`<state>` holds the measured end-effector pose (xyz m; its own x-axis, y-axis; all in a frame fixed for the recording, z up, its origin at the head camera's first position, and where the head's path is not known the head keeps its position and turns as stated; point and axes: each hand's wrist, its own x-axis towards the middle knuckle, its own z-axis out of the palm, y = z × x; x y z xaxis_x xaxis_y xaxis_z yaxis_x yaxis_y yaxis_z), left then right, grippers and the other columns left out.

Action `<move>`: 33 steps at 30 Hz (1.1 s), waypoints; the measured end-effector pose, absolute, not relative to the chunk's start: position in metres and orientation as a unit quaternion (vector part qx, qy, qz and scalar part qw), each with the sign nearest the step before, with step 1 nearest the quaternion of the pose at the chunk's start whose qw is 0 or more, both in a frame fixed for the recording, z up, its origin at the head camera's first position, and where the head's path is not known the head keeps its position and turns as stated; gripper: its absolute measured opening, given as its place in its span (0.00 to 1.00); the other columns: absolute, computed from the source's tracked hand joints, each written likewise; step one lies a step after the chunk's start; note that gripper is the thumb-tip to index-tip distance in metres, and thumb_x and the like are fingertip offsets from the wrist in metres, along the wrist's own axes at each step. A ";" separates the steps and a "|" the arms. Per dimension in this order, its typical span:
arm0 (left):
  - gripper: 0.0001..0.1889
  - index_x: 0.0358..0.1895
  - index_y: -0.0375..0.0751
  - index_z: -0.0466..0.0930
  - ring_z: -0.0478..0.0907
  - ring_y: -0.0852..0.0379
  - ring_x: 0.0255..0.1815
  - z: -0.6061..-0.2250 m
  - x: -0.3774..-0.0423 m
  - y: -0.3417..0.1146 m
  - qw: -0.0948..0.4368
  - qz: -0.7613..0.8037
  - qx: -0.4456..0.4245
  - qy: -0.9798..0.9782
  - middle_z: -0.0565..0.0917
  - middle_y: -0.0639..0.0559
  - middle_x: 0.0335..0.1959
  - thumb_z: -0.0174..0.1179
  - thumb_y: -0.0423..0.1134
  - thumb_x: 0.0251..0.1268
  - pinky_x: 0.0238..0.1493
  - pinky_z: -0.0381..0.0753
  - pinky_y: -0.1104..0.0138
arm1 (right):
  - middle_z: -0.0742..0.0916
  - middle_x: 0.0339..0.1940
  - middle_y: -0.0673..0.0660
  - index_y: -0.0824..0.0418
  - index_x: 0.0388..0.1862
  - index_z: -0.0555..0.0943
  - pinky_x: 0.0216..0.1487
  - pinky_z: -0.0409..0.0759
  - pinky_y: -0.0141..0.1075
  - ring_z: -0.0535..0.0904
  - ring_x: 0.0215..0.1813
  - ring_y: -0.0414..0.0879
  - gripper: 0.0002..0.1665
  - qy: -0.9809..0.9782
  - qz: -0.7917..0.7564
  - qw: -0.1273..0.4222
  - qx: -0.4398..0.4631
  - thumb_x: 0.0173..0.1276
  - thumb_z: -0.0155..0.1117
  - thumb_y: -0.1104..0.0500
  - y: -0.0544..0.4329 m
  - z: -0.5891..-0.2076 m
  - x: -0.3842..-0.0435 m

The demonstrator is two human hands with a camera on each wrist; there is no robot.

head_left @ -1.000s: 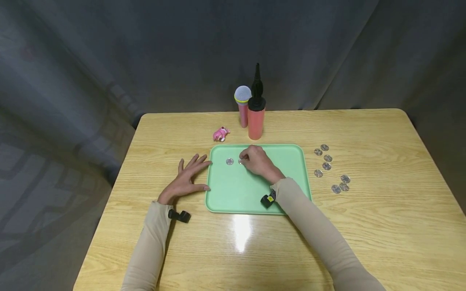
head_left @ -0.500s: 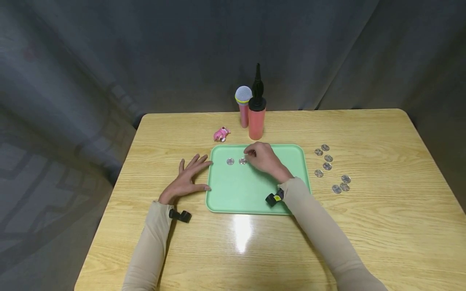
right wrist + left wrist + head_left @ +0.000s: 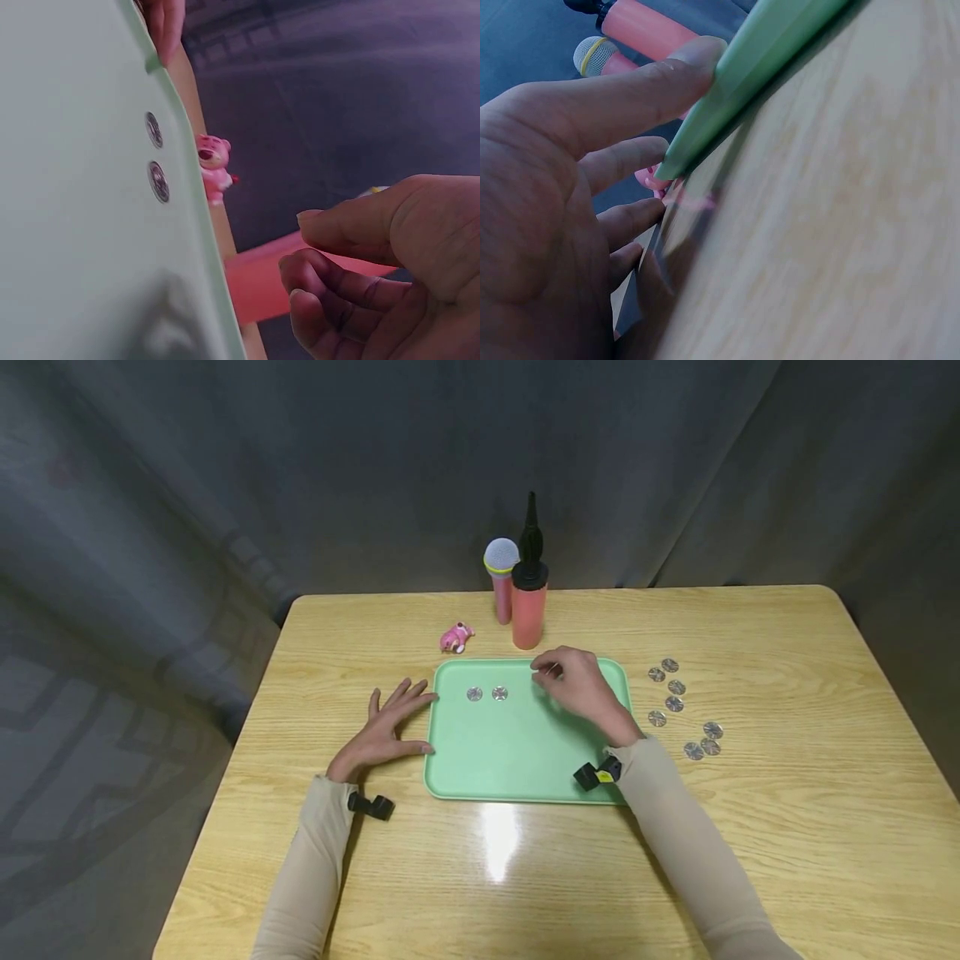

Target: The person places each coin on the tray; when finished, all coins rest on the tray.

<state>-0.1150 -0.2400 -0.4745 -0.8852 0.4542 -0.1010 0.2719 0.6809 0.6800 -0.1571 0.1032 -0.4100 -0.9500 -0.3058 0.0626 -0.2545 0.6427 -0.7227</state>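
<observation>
Two silver coins, a left coin (image 3: pixel 475 693) and a right coin (image 3: pixel 499 693), lie side by side on the light green tray (image 3: pixel 480 768) near its far edge. My left hand (image 3: pixel 381 735) has its fingers spread at the tray's left side, with thumb and index fingertip touching the rim. Above the tray's right half hovers my right hand (image 3: pixel 579 683), fingers loosely bent and holding nothing. In the right wrist view a gap shows between its thumb (image 3: pixel 337 225) and the bent fingers.
Several loose silver coins (image 3: pixel 674 702) lie on the wooden table (image 3: pixel 795 827) right of the tray. Behind it stand a red balloon pump (image 3: pixel 528 614) with a black top and a toy microphone (image 3: pixel 502 568). A small pink bear figure (image 3: pixel 456 637) lies near the tray's far left.
My right hand has let go of the right coin, leaving it on the tray, and has moved up and to the right. The left hand stays where it was.
</observation>
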 end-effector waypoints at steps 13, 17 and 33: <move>0.46 0.76 0.50 0.64 0.37 0.40 0.86 -0.472 -0.114 -0.239 0.133 0.346 0.200 0.907 0.54 0.44 0.83 0.75 0.49 0.52 0.76 0.16 0.37 | 0.88 0.39 0.66 0.69 0.46 0.86 0.46 0.85 0.47 0.86 0.41 0.58 0.11 0.908 -0.398 0.000 -0.130 0.67 0.66 0.66 0.139 -0.409 -0.144; 0.46 0.76 0.49 0.64 0.37 0.39 0.85 -0.472 -0.114 -0.239 0.132 0.348 0.201 0.906 0.54 0.43 0.83 0.75 0.48 0.52 0.76 0.15 0.36 | 0.88 0.38 0.65 0.69 0.46 0.86 0.42 0.84 0.41 0.87 0.41 0.58 0.11 0.911 -0.395 -0.009 -0.116 0.67 0.66 0.65 0.151 -0.410 -0.142; 0.45 0.76 0.51 0.63 0.36 0.40 0.86 -0.475 -0.115 -0.241 0.132 0.343 0.203 0.908 0.53 0.44 0.83 0.75 0.49 0.53 0.76 0.16 0.36 | 0.88 0.38 0.66 0.69 0.47 0.86 0.34 0.76 0.24 0.86 0.41 0.60 0.12 0.923 -0.375 -0.027 -0.080 0.70 0.65 0.63 0.203 -0.407 -0.130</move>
